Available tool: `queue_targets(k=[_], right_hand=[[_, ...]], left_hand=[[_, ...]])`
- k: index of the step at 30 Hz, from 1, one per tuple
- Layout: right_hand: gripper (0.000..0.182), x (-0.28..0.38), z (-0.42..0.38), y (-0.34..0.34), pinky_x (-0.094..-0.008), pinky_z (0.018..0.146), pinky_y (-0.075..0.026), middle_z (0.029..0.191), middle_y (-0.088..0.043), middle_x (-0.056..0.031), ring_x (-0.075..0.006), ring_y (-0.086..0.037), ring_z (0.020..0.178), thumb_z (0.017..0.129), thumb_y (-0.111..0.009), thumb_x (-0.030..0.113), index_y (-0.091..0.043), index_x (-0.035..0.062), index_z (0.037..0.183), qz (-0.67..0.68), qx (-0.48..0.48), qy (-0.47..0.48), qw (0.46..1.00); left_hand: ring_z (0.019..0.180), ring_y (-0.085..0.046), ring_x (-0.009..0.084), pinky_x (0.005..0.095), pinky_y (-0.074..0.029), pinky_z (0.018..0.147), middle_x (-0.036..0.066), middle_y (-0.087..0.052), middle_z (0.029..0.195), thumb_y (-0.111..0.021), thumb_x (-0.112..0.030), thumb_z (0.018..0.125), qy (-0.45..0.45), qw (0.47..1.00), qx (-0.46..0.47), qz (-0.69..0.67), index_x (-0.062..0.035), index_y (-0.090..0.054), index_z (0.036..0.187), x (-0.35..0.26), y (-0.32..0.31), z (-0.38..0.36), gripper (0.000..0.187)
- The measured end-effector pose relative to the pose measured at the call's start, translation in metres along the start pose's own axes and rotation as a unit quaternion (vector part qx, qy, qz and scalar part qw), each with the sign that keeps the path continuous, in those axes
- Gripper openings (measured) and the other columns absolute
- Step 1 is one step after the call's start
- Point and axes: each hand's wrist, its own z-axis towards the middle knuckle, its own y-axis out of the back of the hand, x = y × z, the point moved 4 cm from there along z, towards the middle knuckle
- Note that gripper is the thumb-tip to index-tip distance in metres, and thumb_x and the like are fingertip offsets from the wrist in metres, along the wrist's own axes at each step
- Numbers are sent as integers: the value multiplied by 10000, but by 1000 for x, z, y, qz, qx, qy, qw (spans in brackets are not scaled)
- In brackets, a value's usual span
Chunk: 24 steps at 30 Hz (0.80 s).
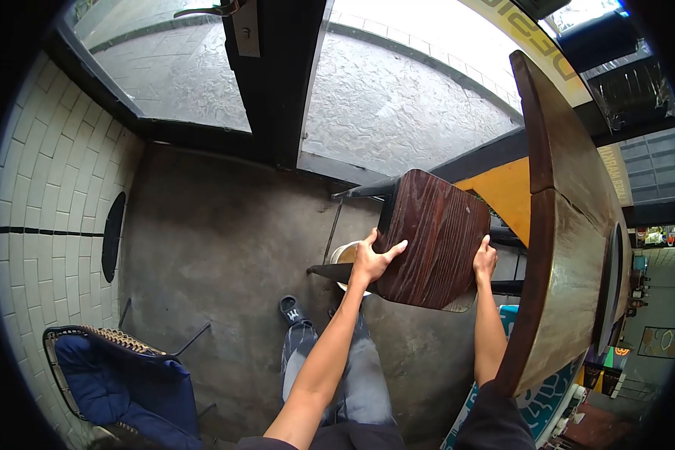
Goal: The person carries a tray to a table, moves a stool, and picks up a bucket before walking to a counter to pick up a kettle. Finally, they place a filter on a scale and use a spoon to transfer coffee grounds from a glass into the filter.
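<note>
A stool point(436, 240) with a dark brown wood-grain seat and black legs is between my two hands, its seat tilted. My left hand point(375, 259) grips the seat's left edge, thumb lying on top and fingers hidden below. On the opposite edge my right hand point(485, 259) is closed around the side, its fingertips also out of sight. Behind my left hand and the stool's legs, a pale round bucket point(343, 255) is partly visible on the floor.
Close on the right stands a tall wooden table point(536, 300) with a thick dark edge. A chair with a blue cushion point(120, 390) is at lower left. Ahead are a glass door point(277, 90) with a black frame and a yellow panel point(502, 195). White tiles point(60, 187) cover the left wall.
</note>
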Motion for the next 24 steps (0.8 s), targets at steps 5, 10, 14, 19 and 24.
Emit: queue_targets(k=[5, 10, 14, 19, 24], right_hand=[[730, 7, -5, 1, -522, 827, -448, 888, -640, -306, -487, -599, 937, 966, -303, 566, -660, -61, 855, 24, -1, -1, 1000], [706, -35, 16, -27, -517, 836, -450, 900, -645, -300, -486, -599, 942, 962, -323, 554, -671, -54, 872, -16, -123, 46, 991], [674, -35, 18, -27, -513, 835, -454, 905, -648, -297, -478, -603, 935, 959, -352, 534, -672, -53, 878, -26, -137, 51, 989], [652, -26, 7, -20, -513, 836, -454, 907, -647, -297, -478, -601, 934, 959, -362, 520, -677, -46, 880, -6, -143, 38, 989], [690, -31, 15, -21, -493, 845, -457, 933, -655, -293, -445, -617, 968, 961, -343, 545, -668, -62, 929, -4, -130, 25, 991]], left_hand=[[1012, -651, 250, 310, -478, 922, 212, -665, 1103, -811, -506, 646, 1, 999, -32, 36, 146, -478, 1284, 5, 0, 2, 971], [1031, -643, 258, 311, -470, 936, 218, -649, 1140, -811, -519, 640, 1, 999, -44, 27, 157, -466, 1284, -7, 3, -5, 995], [1116, -605, 280, 320, -455, 975, 301, -576, 1221, -820, -463, 661, 7, 998, -35, 60, 208, -372, 1312, -5, 4, -2, 1037], [1038, -628, 224, 311, -468, 940, 188, -653, 1139, -819, -394, 698, -10, 1000, -3, -14, 135, -533, 1232, 15, -2, 8, 804], [940, -651, 196, 294, -494, 886, 152, -685, 1053, -814, -321, 721, -54, 997, -46, 8, 76, -602, 1165, 17, -1, 9, 632]])
